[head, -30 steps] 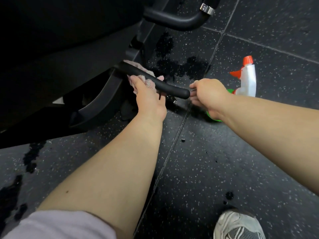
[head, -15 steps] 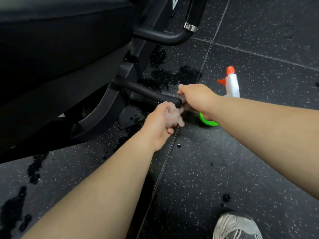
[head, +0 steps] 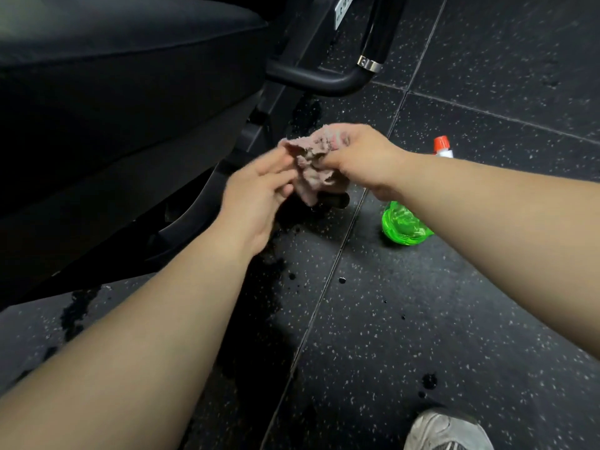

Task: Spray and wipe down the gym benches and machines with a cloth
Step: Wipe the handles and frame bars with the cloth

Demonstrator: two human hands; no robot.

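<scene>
Cloth (head: 313, 160): pinkish, crumpled into a wad, held clear of the floor between both sets of fingers. It is judged to be in the course of re-bunching, so that a fresher fold is offered to the next surface.

Right hand (head: 363, 157): fingers curled into the upper part of the wad, which is gripped from above. Most of its weight appears to be carried here.

Left hand (head: 256, 203): fingers nearly straight and close together, tips laid against the cloth's lower edge (blur prevents it being told whether an edge is pinched under the thumb).

Lower grip bar (head: 336, 200): black, its end seen just beneath the hanging cloth, below the right fingers.

Upper handle (head: 324, 78): black, curved, well beyond the fingertips; a likely next surface.

Spray bottle (head: 404, 222): green, orange-capped, set on the floor (head: 422, 319) behind the right wrist, apart from the fingers, evidently so that both hands are freed for the cloth.

Seat pad (head: 113, 76): black, to the outer side of the left fingers.
</scene>
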